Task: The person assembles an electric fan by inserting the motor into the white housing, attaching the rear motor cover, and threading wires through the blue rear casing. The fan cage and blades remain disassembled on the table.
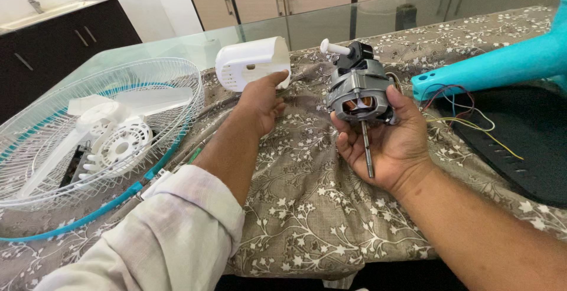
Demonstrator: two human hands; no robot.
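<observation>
My right hand (394, 140) holds a grey fan motor (359, 93) with copper windings showing; its steel shaft (367, 149) points down across my palm. A white knob (334, 47) and a black gear block sit on the motor's top. Thin coloured wires (466, 120) run from the motor toward a turquoise fan neck (496, 66). My left hand (261, 103) rests on the cloth, fingers touching the lower edge of a white plastic motor cover (253, 62).
A white wire fan grille (94, 131) with a turquoise rim lies at left, holding white fan blades and a round plastic piece. A floral cloth (307, 208) covers the glass table. A black base plate (525, 143) lies at right. Cabinets stand behind.
</observation>
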